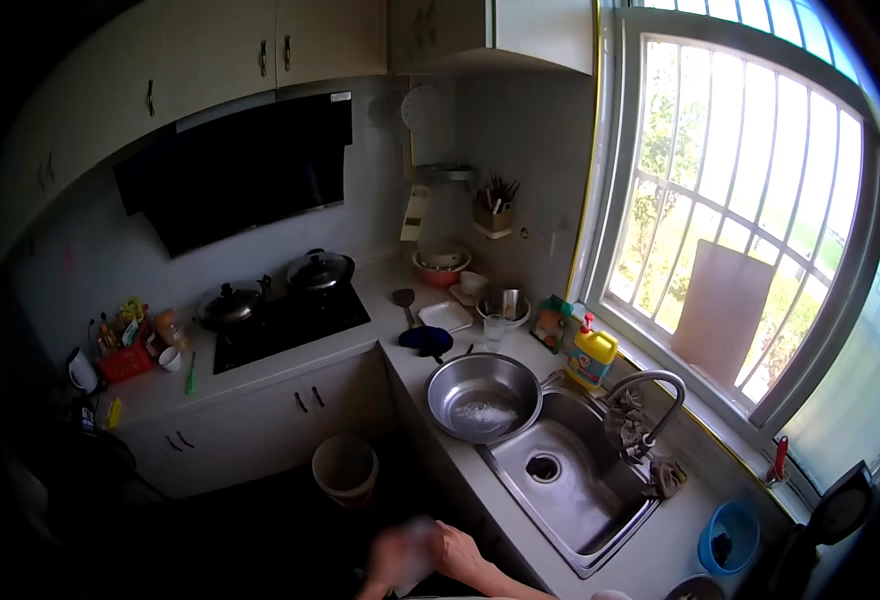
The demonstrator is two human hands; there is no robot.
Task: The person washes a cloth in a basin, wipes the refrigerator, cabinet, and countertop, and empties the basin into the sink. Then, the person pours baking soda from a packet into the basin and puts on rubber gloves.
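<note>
At the bottom of the head view my left hand [388, 557] and my right hand [457, 551] are held close together in front of my body. Between them is a pale, whitish thing [420, 545], too blurred to name. Motion smears my left hand, while the right shows more sharply with its fingers curled towards the pale thing. Right of the hands is the counter with the steel sink [565, 490]. A wide metal basin [483, 395] with some whitish matter in it stands at the sink's far left edge.
A bucket [345, 468] stands on the floor beyond my hands. A curved tap [675, 390] rises behind the sink, near a yellow detergent bottle [592, 356]. A blue bowl [728, 538] sits at the right. Two lidded pans [228, 307] are on the dark stove [290, 325].
</note>
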